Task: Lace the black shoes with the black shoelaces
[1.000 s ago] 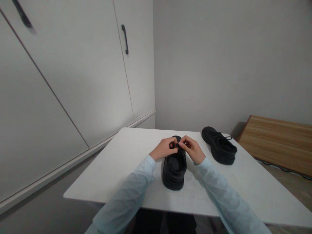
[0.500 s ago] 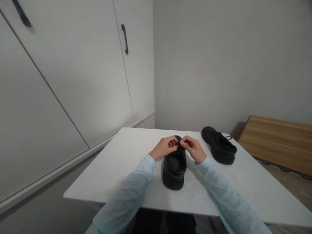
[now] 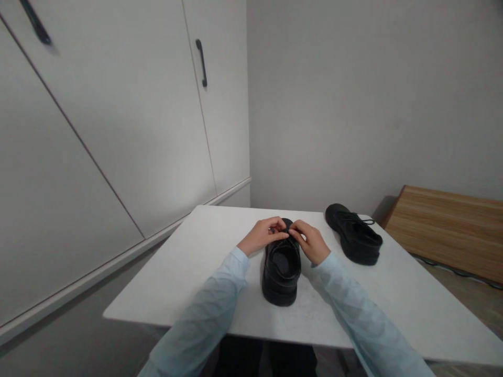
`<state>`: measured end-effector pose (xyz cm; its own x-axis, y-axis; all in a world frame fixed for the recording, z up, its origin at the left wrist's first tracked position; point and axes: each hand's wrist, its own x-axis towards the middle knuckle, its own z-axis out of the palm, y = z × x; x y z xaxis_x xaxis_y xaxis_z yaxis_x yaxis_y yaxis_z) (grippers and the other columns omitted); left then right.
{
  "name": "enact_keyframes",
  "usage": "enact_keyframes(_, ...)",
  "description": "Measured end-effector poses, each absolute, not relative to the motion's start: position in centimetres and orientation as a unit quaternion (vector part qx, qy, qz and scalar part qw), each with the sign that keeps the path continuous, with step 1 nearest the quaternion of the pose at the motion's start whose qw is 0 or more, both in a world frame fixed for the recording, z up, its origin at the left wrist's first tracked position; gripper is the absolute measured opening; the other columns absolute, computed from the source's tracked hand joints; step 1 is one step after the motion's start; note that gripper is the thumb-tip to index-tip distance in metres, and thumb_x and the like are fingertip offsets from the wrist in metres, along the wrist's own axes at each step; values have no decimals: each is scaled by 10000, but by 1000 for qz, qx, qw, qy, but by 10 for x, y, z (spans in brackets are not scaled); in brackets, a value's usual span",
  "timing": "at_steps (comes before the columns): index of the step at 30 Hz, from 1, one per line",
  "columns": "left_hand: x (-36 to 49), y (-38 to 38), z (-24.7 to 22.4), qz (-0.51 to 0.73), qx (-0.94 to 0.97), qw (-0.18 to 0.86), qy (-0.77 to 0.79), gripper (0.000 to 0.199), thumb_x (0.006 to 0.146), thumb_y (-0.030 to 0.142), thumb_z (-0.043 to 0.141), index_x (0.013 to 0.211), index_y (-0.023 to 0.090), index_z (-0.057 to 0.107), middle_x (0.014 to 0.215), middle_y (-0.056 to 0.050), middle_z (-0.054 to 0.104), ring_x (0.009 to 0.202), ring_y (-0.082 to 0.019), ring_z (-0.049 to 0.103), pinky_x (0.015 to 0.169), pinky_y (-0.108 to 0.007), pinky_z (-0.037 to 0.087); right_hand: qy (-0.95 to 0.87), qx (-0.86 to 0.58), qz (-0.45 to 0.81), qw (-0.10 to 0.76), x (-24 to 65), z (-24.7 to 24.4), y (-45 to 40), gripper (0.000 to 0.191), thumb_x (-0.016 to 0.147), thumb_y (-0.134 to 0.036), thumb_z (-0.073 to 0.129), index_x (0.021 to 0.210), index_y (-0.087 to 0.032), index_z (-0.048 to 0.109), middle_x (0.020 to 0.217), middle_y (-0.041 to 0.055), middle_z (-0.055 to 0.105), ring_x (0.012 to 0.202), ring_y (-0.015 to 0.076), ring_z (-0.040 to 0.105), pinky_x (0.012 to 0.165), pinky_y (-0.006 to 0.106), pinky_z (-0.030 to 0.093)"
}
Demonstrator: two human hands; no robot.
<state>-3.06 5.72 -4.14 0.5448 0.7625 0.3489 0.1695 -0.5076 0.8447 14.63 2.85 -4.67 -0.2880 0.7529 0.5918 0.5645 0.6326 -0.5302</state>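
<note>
A black lace-up shoe (image 3: pixel 280 280) stands on the white table, its heel toward me. Over its lacing, my left hand (image 3: pixel 266 234) comes in from the left with thumb and fingers curled together on the dark lace. From the right, my right hand (image 3: pixel 308 238) meets it, thumb and index finger pinched on the lace. The fingertips of both hands nearly touch above the shoe's tongue. What exactly lies between them is small and dark. The second black shoe (image 3: pixel 356 238), with a lace bow, rests farther back on the right.
The white table (image 3: pixel 188 262) has its front edge close to my body. White cabinet doors (image 3: pixel 137 104) with dark handles rise at the left. A wooden board (image 3: pixel 451 225) leans beyond the table's right side, with a dark cable along its lower edge.
My left hand has shifted slightly, its fingers stretching farther over the lacing. The right fingers have turned a little and moved slightly left. Both shoes stay in place.
</note>
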Motion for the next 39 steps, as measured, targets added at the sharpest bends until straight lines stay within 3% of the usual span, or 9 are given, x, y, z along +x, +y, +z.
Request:
enact_keyframes(6,-36,63,-39,383,775,382,326,249,660,348,705,759,132,629,723,-10,601,706,-128,544,638,-222,400,-785,-397,135,456,144,-45,26,146,871,-279,459,783,-196,541,832,58,563,795,178,534,676,287,449)
enact_keyframes(11,-44,68,-39,379,802,334,318,170,728,314,645,771,151,665,769,-22,613,735,-132,547,667,-231,409,-746,-382,236,492,149,-42,27,179,822,-320,548,702,-187,562,893,64,567,845,178,547,661,273,469)
enact_keyframes(23,-46,67,-37,390,791,353,311,316,831,409,479,657,147,510,741,-4,471,719,-124,475,656,-236,395,-675,-354,414,497,157,-40,32,260,752,-377,620,595,-174,579,883,52,619,718,154,527,664,306,425)
enact_keyframes(31,-53,68,-34,411,734,443,309,382,784,440,542,556,139,489,623,21,451,619,-99,461,645,-239,383,-614,-325,511,507,162,-43,35,236,705,-344,676,564,-164,618,879,56,633,823,179,550,789,345,425)
enact_keyframes(39,-65,77,-42,546,479,644,242,242,684,333,700,684,130,568,681,16,524,664,-88,504,674,-247,440,-555,-259,592,523,179,-34,33,318,710,-302,674,449,-158,562,892,66,652,870,191,591,860,353,463)
